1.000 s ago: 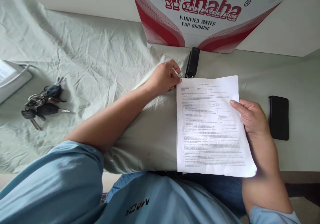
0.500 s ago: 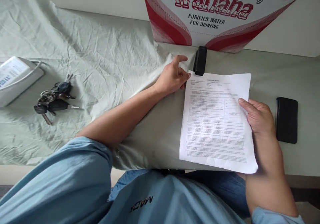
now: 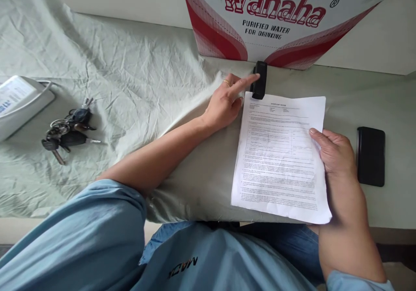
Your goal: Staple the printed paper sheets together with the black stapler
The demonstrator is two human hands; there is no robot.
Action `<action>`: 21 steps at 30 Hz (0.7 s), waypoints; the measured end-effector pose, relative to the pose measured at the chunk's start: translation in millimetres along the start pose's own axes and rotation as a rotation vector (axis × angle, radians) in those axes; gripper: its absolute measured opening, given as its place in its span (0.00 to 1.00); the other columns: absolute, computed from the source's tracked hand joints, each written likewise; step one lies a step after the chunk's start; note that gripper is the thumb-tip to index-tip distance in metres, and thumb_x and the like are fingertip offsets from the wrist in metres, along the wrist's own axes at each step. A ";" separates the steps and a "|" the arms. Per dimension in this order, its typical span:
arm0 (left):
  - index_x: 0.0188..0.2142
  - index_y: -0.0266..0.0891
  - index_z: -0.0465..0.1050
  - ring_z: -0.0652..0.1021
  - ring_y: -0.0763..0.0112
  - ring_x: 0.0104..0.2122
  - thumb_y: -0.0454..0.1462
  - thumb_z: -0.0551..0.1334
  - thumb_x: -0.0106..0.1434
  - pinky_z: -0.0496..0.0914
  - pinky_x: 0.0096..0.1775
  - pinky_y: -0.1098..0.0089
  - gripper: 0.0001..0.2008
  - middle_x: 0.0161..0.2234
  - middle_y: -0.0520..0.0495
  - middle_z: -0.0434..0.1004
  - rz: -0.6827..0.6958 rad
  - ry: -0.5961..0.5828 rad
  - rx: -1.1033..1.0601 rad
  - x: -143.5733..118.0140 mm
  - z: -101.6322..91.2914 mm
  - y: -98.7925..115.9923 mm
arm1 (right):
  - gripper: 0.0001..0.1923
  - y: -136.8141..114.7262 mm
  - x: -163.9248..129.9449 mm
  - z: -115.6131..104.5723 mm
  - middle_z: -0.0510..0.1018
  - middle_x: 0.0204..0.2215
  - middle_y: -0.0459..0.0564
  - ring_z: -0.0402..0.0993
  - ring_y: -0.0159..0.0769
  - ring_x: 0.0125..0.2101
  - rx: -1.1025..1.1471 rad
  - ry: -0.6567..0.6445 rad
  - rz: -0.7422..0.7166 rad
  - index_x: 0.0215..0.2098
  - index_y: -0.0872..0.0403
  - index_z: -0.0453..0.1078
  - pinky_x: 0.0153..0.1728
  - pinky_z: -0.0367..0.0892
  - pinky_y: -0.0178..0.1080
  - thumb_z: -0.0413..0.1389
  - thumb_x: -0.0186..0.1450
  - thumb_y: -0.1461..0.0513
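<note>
A printed sheet of paper (image 3: pixel 279 152) lies on a table covered with a pale green cloth (image 3: pixel 130 79). My right hand (image 3: pixel 334 152) grips the sheet's right edge, thumb on top. A black stapler (image 3: pixel 259 79) stands at the sheet's top left corner, its front end over the paper. My left hand (image 3: pixel 227 100) is beside that corner with fingers spread, and its forefinger reaches out to touch the stapler's side. It holds nothing.
A bunch of keys (image 3: pixel 66 128) lies on the cloth at the left, next to a white tray-like object (image 3: pixel 19 105) at the left edge. A black phone (image 3: pixel 370 156) lies right of the sheet. A red-and-white Wahaha water carton (image 3: pixel 273 18) stands behind the stapler.
My left hand let go of the sheet's top left corner, opened and stretched its forefinger to the stapler. The sheet's corner now sits under the stapler's front end. My right hand kept its grip.
</note>
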State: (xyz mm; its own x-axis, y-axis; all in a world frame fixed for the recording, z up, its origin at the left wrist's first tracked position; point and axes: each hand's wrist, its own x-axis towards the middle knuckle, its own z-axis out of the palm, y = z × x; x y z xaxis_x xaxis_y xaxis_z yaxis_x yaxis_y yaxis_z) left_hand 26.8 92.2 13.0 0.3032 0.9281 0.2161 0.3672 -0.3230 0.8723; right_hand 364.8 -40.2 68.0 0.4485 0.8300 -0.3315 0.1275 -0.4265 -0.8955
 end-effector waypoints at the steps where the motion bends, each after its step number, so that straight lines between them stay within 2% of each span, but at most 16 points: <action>1: 0.74 0.51 0.86 0.88 0.51 0.62 0.35 0.70 0.77 0.84 0.67 0.50 0.29 0.63 0.41 0.87 0.058 -0.001 0.031 1.8 1.2 -5.5 | 0.32 2.0 1.3 -1.0 0.93 0.31 0.49 0.89 0.43 0.30 -0.001 -0.004 -0.002 0.34 0.48 0.89 0.36 0.86 0.43 0.91 0.47 0.38; 3: 0.72 0.50 0.90 0.86 0.48 0.66 0.35 0.67 0.78 0.84 0.66 0.47 0.26 0.63 0.40 0.85 0.145 -0.013 0.088 5.0 3.5 -17.2 | 0.32 6.3 3.8 -3.2 0.94 0.32 0.48 0.88 0.42 0.30 -0.004 -0.003 -0.002 0.35 0.48 0.90 0.34 0.86 0.43 0.91 0.47 0.37; 6: 0.71 0.49 0.92 0.87 0.49 0.63 0.34 0.64 0.82 0.86 0.62 0.47 0.26 0.61 0.40 0.85 0.170 -0.039 0.152 5.0 6.0 -26.2 | 0.34 12.5 6.6 -5.0 0.94 0.32 0.47 0.89 0.42 0.31 0.008 -0.008 0.007 0.37 0.48 0.93 0.33 0.85 0.42 0.91 0.46 0.36; 11: 0.73 0.47 0.92 0.88 0.47 0.59 0.35 0.61 0.85 0.85 0.52 0.52 0.26 0.56 0.36 0.89 0.103 -0.076 0.219 -2.0 8.0 -15.7 | 0.40 16.5 10.2 -2.4 0.95 0.33 0.46 0.89 0.41 0.30 0.081 -0.033 -0.009 0.42 0.46 0.96 0.33 0.86 0.42 0.92 0.42 0.33; 14: 0.73 0.46 0.91 0.88 0.52 0.54 0.36 0.64 0.84 0.84 0.54 0.54 0.25 0.52 0.39 0.89 0.165 -0.055 0.123 1.7 7.2 -19.1 | 0.42 13.0 8.9 -5.5 0.95 0.33 0.48 0.91 0.45 0.31 0.096 -0.073 -0.016 0.40 0.46 0.95 0.36 0.91 0.47 0.93 0.37 0.32; 16: 0.74 0.47 0.89 0.87 0.58 0.48 0.41 0.68 0.83 0.84 0.55 0.57 0.25 0.51 0.42 0.90 0.169 -0.002 -0.002 6.6 5.4 -26.1 | 0.39 9.6 5.6 -11.3 0.94 0.31 0.49 0.91 0.47 0.29 0.078 -0.140 0.019 0.37 0.47 0.94 0.36 0.93 0.51 0.93 0.39 0.34; 18: 0.71 0.46 0.88 0.84 0.64 0.40 0.48 0.71 0.82 0.83 0.50 0.61 0.23 0.46 0.46 0.90 0.113 0.055 -0.123 10.4 2.9 -31.0 | 0.35 7.2 1.9 -17.1 0.94 0.31 0.51 0.90 0.48 0.27 0.065 -0.193 0.031 0.36 0.47 0.94 0.33 0.92 0.51 0.93 0.43 0.35; 20: 0.60 0.45 0.89 0.80 0.66 0.35 0.59 0.71 0.84 0.80 0.44 0.62 0.23 0.40 0.47 0.88 0.033 0.058 -0.216 11.2 -0.1 -30.0 | 0.32 7.1 0.0 -19.6 0.95 0.32 0.51 0.92 0.48 0.29 0.089 -0.182 -0.041 0.37 0.45 0.95 0.34 0.93 0.52 0.93 0.46 0.36; 21: 0.54 0.44 0.89 0.79 0.66 0.34 0.64 0.69 0.84 0.79 0.42 0.62 0.28 0.36 0.47 0.86 -0.003 0.036 -0.254 10.5 -1.8 -27.2 | 0.32 8.0 0.2 -19.0 0.96 0.34 0.51 0.94 0.49 0.31 0.113 -0.153 -0.102 0.38 0.45 0.96 0.38 0.94 0.53 0.93 0.47 0.36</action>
State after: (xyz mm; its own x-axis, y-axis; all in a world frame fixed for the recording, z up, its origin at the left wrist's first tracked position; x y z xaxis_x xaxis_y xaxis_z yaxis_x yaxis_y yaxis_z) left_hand 18.4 111.1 -7.6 0.2690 0.9365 0.2251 0.1339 -0.2677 0.9541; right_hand 382.6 -50.3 66.4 0.2973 0.9155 -0.2709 0.0612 -0.3014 -0.9515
